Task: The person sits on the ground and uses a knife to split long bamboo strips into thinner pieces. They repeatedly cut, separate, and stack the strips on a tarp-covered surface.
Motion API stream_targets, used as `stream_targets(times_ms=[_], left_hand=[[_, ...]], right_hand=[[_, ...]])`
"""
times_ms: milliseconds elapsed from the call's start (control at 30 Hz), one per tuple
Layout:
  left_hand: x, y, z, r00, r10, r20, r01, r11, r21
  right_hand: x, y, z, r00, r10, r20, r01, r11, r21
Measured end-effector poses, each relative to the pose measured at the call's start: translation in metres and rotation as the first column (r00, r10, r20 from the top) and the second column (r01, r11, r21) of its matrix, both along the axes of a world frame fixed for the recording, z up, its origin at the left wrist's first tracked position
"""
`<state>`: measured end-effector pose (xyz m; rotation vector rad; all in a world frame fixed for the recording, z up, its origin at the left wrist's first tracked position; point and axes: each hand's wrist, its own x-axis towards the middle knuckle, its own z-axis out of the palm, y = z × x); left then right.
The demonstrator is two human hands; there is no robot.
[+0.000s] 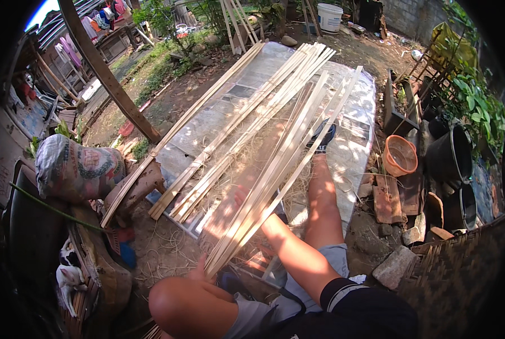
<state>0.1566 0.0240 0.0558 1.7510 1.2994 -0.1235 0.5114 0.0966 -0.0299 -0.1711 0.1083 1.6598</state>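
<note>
A loose bundle of pale bamboo strips (269, 175) slants away from my lap, its far ends fanned apart. My right forearm comes in from the lower right and passes beneath the bundle. The fingers of my right hand (241, 195) show at the bundle's left side, curled around it from below, partly hidden and blurred. At the near end, my left hand (196, 273) is closed against the strips, one finger up along their edge; my bent left knee covers much of it. More bundles of bamboo strips (230, 138) lie on the sheet to the left.
A pale sheet (361, 93) covers the ground, strewn with thin shavings. A stuffed sack (77, 166) and a log (136, 189) stand left, near a cat (70, 277). On the right are an orange bucket (400, 156), black tubs (451, 155) and bricks (387, 198). A wooden post (103, 68) leans at left.
</note>
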Motion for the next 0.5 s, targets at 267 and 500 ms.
stream_targets(times_ms=[267, 500], left_hand=[[0.020, 0.010, 0.041, 0.998, -0.046, -0.046, 0.052, 0.989, 0.141], [-0.018, -0.010, 0.031, 0.993, 0.037, -0.116, -0.009, 0.974, 0.228]], right_hand=[[0.006, -0.007, -0.028, 0.998, -0.017, 0.067, 0.015, 0.999, 0.028], [-0.064, -0.012, 0.048, 0.999, 0.026, -0.047, -0.019, 0.991, 0.135]])
